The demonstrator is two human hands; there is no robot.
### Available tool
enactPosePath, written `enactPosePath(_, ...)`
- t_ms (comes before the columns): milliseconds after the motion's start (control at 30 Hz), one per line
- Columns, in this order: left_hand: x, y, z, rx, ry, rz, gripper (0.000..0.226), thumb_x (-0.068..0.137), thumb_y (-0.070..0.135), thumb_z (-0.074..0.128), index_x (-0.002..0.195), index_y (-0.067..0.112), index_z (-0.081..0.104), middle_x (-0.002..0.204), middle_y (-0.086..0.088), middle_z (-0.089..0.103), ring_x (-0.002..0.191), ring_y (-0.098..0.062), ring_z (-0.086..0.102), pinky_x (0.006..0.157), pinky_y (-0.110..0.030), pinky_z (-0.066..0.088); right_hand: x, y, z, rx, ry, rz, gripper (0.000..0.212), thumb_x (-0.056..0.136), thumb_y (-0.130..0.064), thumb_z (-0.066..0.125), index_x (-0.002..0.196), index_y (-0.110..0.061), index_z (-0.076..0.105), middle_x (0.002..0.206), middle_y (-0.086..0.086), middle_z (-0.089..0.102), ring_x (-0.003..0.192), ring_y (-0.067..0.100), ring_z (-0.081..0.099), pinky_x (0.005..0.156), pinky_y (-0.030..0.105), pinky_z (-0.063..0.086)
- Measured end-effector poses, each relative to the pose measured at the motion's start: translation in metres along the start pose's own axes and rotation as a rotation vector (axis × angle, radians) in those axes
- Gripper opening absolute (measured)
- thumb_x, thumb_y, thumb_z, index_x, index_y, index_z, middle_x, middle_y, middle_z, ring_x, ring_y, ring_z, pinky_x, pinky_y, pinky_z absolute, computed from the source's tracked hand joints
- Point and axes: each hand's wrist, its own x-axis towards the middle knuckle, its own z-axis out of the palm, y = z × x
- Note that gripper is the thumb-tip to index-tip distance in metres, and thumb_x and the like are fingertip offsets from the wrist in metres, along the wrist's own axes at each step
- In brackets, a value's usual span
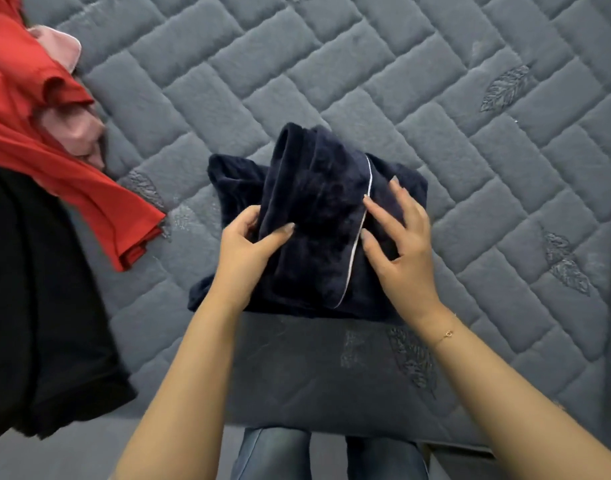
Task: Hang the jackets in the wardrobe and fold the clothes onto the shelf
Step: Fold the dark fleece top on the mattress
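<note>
Two hands fold a navy fleece garment (311, 216) on the quilted grey mattress (435, 98).
Left hand (243, 251) pinches its folded edge; right hand (399, 244) rests spread-fingered along the white piping.

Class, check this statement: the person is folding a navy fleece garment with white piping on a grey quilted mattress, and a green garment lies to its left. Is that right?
One detail is wrong. The garment lying left of the navy fleece garment is red, not green, as the head view shows. The grey quilted mattress and the white piping are as stated.
</note>
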Motion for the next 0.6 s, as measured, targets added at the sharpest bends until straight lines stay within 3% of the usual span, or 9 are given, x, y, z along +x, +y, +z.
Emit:
enactPosePath(67,0.003,0.000,-0.037,-0.025,0.021,0.004,0.020,0.077,0.026,0.079,0.096,0.024,0.072,0.098,0.000,0.076,0.089,-0.012,0.070,0.073,-0.023,0.056,0.005,-0.008,0.020,-0.112,-0.086,-0.026,0.052,0.095,-0.043,0.057,0.144,-0.028,0.048,0.160,0.001,0.030,0.149,0.023,0.021,0.121,0.053,0.014)
enactPosePath(167,0.002,-0.027,-0.082,-0.026,0.055,-0.221,0.022,0.081,0.020,0.077,0.101,0.017,0.071,0.097,-0.003,0.076,0.088,-0.016,0.069,0.070,-0.026,0.056,0.016,-0.018,0.065,-0.311,-0.270,-0.017,0.063,0.091,-0.067,0.043,0.147,-0.038,0.041,0.161,-0.005,0.028,0.151,0.021,0.017,0.121,0.055,0.002)
enactPosePath(267,-0.004,-0.062,-0.101,0.165,0.149,-0.408,0.024,0.089,0.021,0.072,0.104,0.004,0.066,0.095,-0.008,0.070,0.089,-0.020,0.062,0.075,-0.033,0.051,0.015,-0.019,0.105,-0.560,-0.411,-0.036,0.068,0.090,-0.073,0.032,0.148,-0.040,0.038,0.162,-0.006,0.026,0.152,0.023,0.014,0.120,0.057,0.001)
enactPosePath(367,-0.005,-0.080,-0.116,0.350,0.248,-0.439,0.040,0.082,0.042,0.076,0.108,0.015,0.063,0.111,-0.005,0.067,0.101,-0.018,0.063,0.092,-0.040,0.052,0.018,-0.011,0.117,-0.631,-0.397,-0.023,0.069,0.091,-0.075,0.025,0.149,-0.040,0.037,0.162,-0.006,0.025,0.152,0.023,0.014,0.120,0.057,0.002)
enactPosePath(433,-0.010,-0.076,-0.121,0.142,0.186,-0.594,0.056,0.073,0.059,0.077,0.112,0.024,0.059,0.116,0.000,0.067,0.106,-0.016,0.066,0.093,-0.042,0.055,0.019,-0.009,0.116,-0.622,-0.399,-0.026,0.069,0.091,-0.075,0.023,0.149,-0.040,0.037,0.162,-0.006,0.027,0.151,0.022,0.015,0.120,0.057,0.003)
enactPosePath(500,-0.018,-0.069,-0.117,-0.100,0.060,-0.776,0.072,0.058,0.073,0.077,0.114,0.032,0.058,0.110,0.009,0.073,0.098,-0.008,0.070,0.074,-0.035,0.059,0.019,-0.009,0.115,-0.618,-0.403,-0.028,0.070,0.091,-0.076,0.022,0.149,-0.040,0.036,0.162,-0.005,0.026,0.151,0.022,0.014,0.120,0.056,0.002)
enactPosePath(600,-0.023,-0.067,-0.101,-0.184,-0.012,-0.745,0.061,0.062,0.069,0.078,0.115,0.045,0.060,0.107,0.020,0.072,0.101,-0.004,0.068,0.071,-0.030,0.055,0.019,-0.016,0.113,-0.606,-0.411,-0.013,0.070,0.092,-0.072,0.026,0.151,-0.037,0.034,0.163,-0.003,0.021,0.152,0.022,0.010,0.121,0.055,-0.002)
